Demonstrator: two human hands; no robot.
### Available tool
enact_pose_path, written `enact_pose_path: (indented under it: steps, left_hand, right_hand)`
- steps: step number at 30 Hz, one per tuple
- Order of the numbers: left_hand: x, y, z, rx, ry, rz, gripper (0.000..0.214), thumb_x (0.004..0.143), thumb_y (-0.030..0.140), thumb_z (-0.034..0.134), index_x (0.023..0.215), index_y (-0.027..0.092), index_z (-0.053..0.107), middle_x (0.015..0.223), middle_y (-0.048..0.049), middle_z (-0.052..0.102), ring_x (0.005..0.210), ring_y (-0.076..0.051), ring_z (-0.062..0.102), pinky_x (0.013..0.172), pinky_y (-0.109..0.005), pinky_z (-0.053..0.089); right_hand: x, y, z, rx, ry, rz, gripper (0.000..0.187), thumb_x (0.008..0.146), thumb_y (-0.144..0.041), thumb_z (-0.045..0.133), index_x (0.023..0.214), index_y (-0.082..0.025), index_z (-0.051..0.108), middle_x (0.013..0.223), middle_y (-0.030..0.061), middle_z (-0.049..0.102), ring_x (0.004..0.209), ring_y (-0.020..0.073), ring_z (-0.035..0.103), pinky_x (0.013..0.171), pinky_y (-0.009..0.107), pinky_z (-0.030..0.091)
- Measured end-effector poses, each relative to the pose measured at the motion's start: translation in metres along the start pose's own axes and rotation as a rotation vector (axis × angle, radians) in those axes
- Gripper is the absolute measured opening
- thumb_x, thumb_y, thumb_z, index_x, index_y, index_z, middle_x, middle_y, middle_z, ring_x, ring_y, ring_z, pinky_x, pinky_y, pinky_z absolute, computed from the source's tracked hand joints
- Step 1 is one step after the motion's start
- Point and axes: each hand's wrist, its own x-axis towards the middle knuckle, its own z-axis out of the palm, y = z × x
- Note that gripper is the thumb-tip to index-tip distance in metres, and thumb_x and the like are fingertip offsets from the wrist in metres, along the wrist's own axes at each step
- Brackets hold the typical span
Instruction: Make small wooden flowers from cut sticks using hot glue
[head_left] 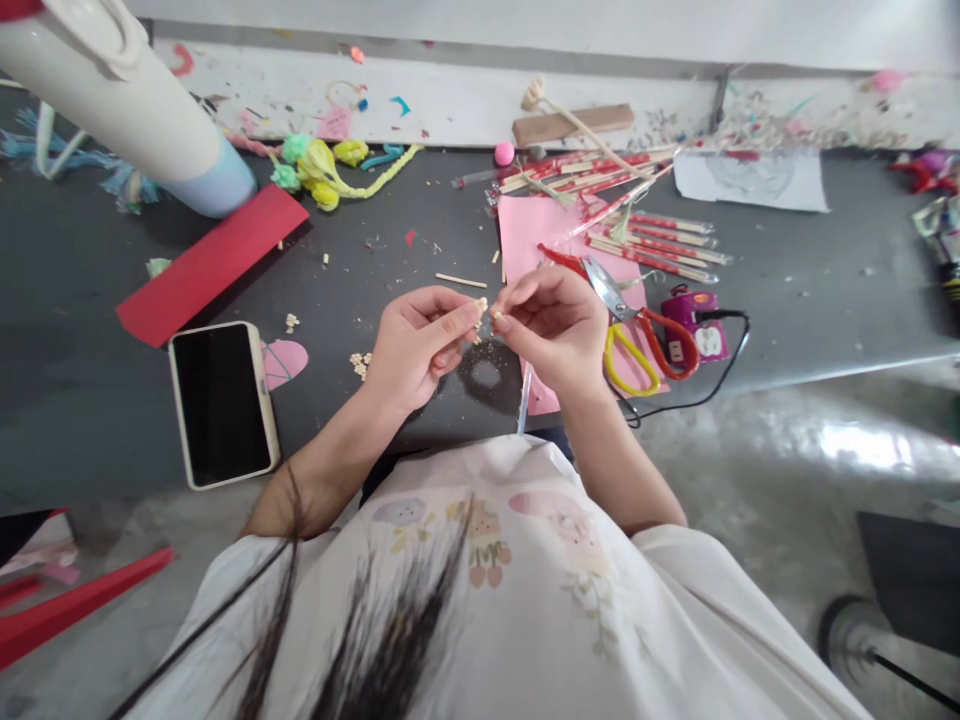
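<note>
My left hand (412,345) is closed in a pinch on a small pale cluster of wooden stick bits (482,303). Close beside it, my right hand (561,325) pinches a small pale wooden bit (497,314). The fingertips of both hands are nearly together above the dark table. A little pile of cut stick bits (361,365) lies left of my left wrist, and a smaller clump (292,322) sits further left. Beyond my fingers rests a single thin stick (460,281). Scissors with red and yellow handles (667,345) lie right of my right hand, partly on a pink sheet (525,230).
A phone (223,405), a red box (214,265) and a tall white bottle (157,110) stand or lie at left. Wrapped chopsticks (652,240) spread at back right. A purple device (694,325) with a black cable lies near the table's front edge.
</note>
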Motion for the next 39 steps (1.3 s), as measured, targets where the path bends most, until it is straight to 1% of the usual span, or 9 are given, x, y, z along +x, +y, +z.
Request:
enact_pose_path:
  steps: [4, 10, 19, 24, 28, 30, 33, 36, 39]
  left_hand:
    - [-0.001, 0.0, 0.0, 0.004, 0.014, -0.007, 0.027, 0.059, 0.033, 0.087, 0.066, 0.016, 0.066, 0.05, 0.0056, 0.057, 0.032, 0.001, 0.034, 0.03, -0.013, 0.022]
    - [-0.001, 0.002, 0.003, 0.048, 0.051, -0.019, 0.028, 0.059, 0.032, 0.087, 0.065, 0.016, 0.065, 0.049, 0.0055, 0.056, 0.032, 0.001, 0.034, 0.031, -0.014, 0.022]
    - [0.0, 0.001, 0.004, 0.066, 0.081, -0.01, 0.03, 0.056, 0.032, 0.088, 0.064, 0.015, 0.064, 0.048, 0.0048, 0.057, 0.031, 0.001, 0.033, 0.031, -0.015, 0.022]
    - [-0.001, 0.001, 0.005, 0.111, 0.098, -0.012, 0.028, 0.059, 0.031, 0.086, 0.062, 0.016, 0.063, 0.045, 0.0061, 0.053, 0.03, 0.0, 0.032, 0.03, -0.016, 0.021]
    - [-0.001, 0.001, 0.005, 0.132, 0.108, -0.001, 0.03, 0.058, 0.033, 0.087, 0.06, 0.016, 0.062, 0.043, 0.0065, 0.051, 0.03, 0.0, 0.032, 0.03, -0.017, 0.022]
    - [-0.001, 0.0, 0.005, 0.146, 0.112, 0.005, 0.03, 0.059, 0.033, 0.087, 0.06, 0.016, 0.062, 0.043, 0.0065, 0.05, 0.03, 0.0, 0.032, 0.03, -0.017, 0.022]
    - [0.0, -0.001, 0.004, 0.163, 0.114, 0.01, 0.03, 0.061, 0.033, 0.087, 0.061, 0.017, 0.062, 0.044, 0.0061, 0.051, 0.03, -0.001, 0.033, 0.03, -0.017, 0.023]
    - [0.0, -0.001, 0.004, 0.164, 0.116, 0.017, 0.028, 0.063, 0.031, 0.085, 0.061, 0.017, 0.061, 0.044, 0.006, 0.052, 0.03, -0.001, 0.033, 0.03, -0.018, 0.022]
    - [0.0, 0.0, 0.004, 0.15, 0.119, 0.02, 0.027, 0.065, 0.03, 0.084, 0.061, 0.017, 0.061, 0.044, 0.0064, 0.051, 0.03, 0.0, 0.033, 0.03, -0.017, 0.022]
  right_hand:
    - [-0.003, -0.008, 0.002, -0.196, 0.053, -0.028, 0.029, 0.079, -0.033, 0.073, 0.096, -0.028, 0.05, 0.083, -0.0018, 0.065, 0.076, 0.0137, 0.066, 0.07, 0.034, 0.058]
    - [-0.008, -0.01, -0.001, -0.406, 0.112, -0.134, 0.021, 0.084, -0.029, 0.068, 0.094, -0.027, 0.049, 0.086, 0.0003, 0.069, 0.083, 0.0176, 0.069, 0.073, 0.039, 0.058]
    - [-0.008, -0.012, -0.006, -0.626, 0.019, -0.324, 0.018, 0.085, -0.021, 0.065, 0.09, -0.027, 0.049, 0.091, 0.0014, 0.074, 0.083, 0.0182, 0.071, 0.076, 0.039, 0.058]
    - [-0.006, -0.018, -0.006, -0.747, 0.014, -0.332, 0.014, 0.086, -0.023, 0.065, 0.087, -0.027, 0.051, 0.087, 0.0006, 0.074, 0.081, 0.0175, 0.07, 0.075, 0.037, 0.058]
    - [-0.005, -0.018, -0.008, -0.786, -0.017, -0.394, 0.011, 0.088, -0.02, 0.061, 0.088, -0.027, 0.053, 0.086, -0.0004, 0.074, 0.08, 0.0166, 0.07, 0.071, 0.034, 0.057]
    - [-0.005, -0.018, -0.008, -0.789, -0.017, -0.393, 0.01, 0.088, -0.02, 0.061, 0.087, -0.027, 0.054, 0.085, -0.0002, 0.073, 0.078, 0.0163, 0.069, 0.069, 0.033, 0.056]
    - [-0.005, -0.017, -0.008, -0.776, -0.013, -0.333, 0.008, 0.089, -0.025, 0.061, 0.085, -0.027, 0.055, 0.084, 0.0007, 0.073, 0.077, 0.0164, 0.068, 0.071, 0.033, 0.056]
    - [-0.006, -0.019, -0.007, -0.722, -0.025, -0.267, 0.007, 0.089, -0.028, 0.062, 0.086, -0.027, 0.055, 0.086, 0.0013, 0.072, 0.08, 0.017, 0.068, 0.075, 0.035, 0.057]
    - [-0.006, -0.02, -0.006, -0.666, -0.002, -0.237, 0.005, 0.088, -0.028, 0.063, 0.091, -0.026, 0.059, 0.089, 0.0015, 0.073, 0.083, 0.0175, 0.068, 0.08, 0.037, 0.057]
